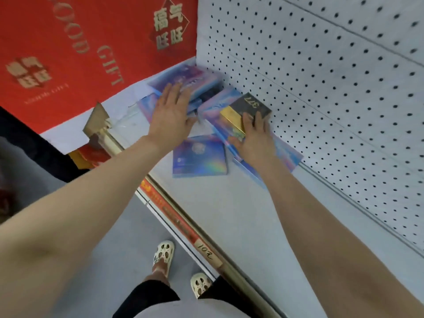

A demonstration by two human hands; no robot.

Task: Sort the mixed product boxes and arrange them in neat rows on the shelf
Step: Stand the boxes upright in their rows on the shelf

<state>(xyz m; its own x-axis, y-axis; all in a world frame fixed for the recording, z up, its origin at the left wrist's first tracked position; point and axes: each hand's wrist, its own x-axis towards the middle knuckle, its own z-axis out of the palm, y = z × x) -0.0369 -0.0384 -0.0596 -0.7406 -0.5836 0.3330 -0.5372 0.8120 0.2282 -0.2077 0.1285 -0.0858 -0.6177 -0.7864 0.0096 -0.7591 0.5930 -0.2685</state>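
Observation:
Several flat blue-purple holographic boxes lie jumbled in the back corner of the white shelf point(229, 214). My left hand point(171, 113) rests flat with fingers spread on a blurred stack of them point(197, 76). My right hand point(254, 138) grips a black-and-gold box point(247, 106) marked 377, which sits on top of a tilted holographic box point(215, 109). One holographic box point(199, 154) lies apart, flat, between my two forearms. Another point(289, 157) shows under my right wrist by the back panel.
A white pegboard back panel point(332, 88) bounds the shelf on the right. A large red gift box point(68, 47) with gold lettering stands at the left end. Smaller red and gold boxes point(96, 143) sit at the shelf's front edge. The price rail point(183, 226) runs along the front.

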